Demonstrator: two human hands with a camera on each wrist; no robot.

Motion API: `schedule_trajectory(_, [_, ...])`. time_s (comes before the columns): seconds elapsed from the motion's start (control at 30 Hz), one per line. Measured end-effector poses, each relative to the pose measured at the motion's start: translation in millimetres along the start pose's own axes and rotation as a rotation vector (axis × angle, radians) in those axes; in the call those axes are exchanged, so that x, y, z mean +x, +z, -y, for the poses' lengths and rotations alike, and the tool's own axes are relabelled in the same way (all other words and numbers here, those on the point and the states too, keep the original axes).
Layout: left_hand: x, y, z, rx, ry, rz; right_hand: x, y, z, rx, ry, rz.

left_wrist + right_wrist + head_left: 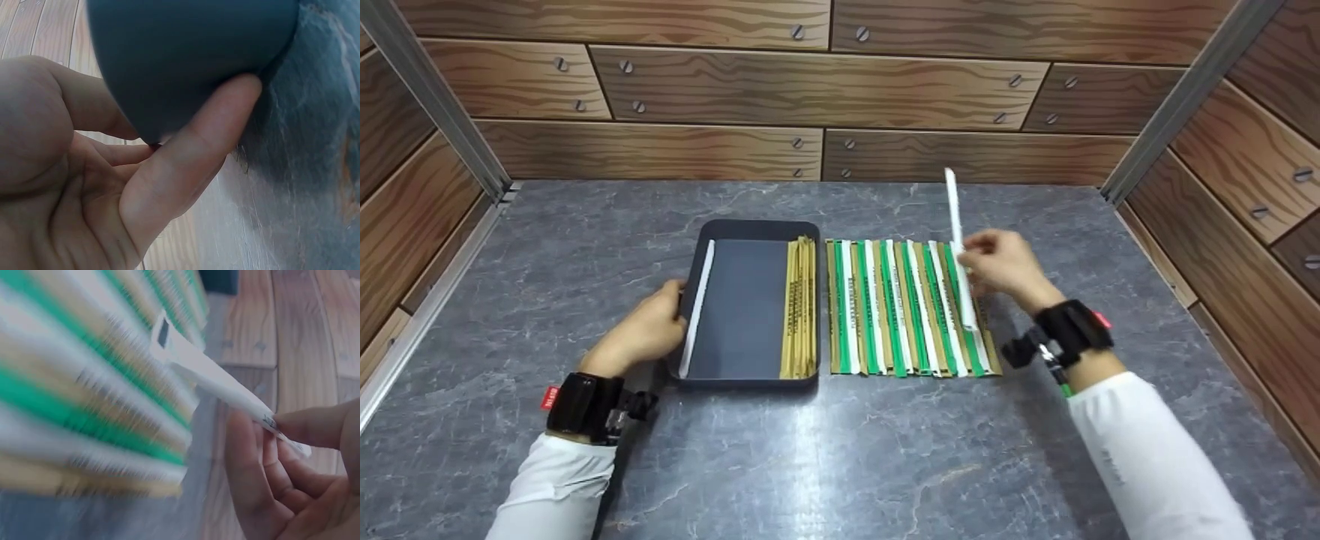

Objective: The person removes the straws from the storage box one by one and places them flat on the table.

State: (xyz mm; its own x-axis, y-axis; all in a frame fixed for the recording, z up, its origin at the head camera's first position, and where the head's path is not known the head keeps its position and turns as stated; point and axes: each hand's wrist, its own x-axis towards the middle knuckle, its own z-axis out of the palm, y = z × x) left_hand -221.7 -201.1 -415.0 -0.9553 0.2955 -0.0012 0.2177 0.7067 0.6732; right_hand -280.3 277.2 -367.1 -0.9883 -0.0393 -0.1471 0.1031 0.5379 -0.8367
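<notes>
Centre-right, the right hand (1003, 264) pinches a slim white packet (954, 204) (tilted, I notice); centre-left, the left hand (651, 326) grips a dark tray (744, 315).

You are holding a smooth, matt, plastic-looking tray (746, 315) and a white, paper-looking wrapper (955, 210). Your stone-patterned table (885, 457) is gleaming glossily beneath cloth sleeves (1155, 457), while metal-looking posts (1189, 105) are flanking wood-grained panels (810, 90).

I note a white left sleeve (553, 487), creased near the cuff; white right sleeve (1159, 457), small grey marking. Left wristband (581, 405) and right wristband (1072, 330) black, bulky. Left red tag (550, 397) white-lettered; right red tag (1102, 320) illegible from here.
</notes>
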Motion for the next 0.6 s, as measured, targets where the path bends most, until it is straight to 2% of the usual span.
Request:
schedule_trajectory(0.27, [0.6, 1.3, 1.0, -0.005, -0.022, 0.006, -6.7, -24.4, -44.4, -0.110, 0.088, 0.048])
schedule_trajectory(0.4, [1.3, 1.2, 1.5, 0.003, -0.013, 0.003, -8.3, -24.4, -60.9, -0.122, 0.127, 0.069])
schedule_trajectory(0.6, [1.5, 0.6, 1.6, 0.020, -0.017, 0.000, -7.7, -17.1, -71.2, -0.148, 0.116, 0.057])
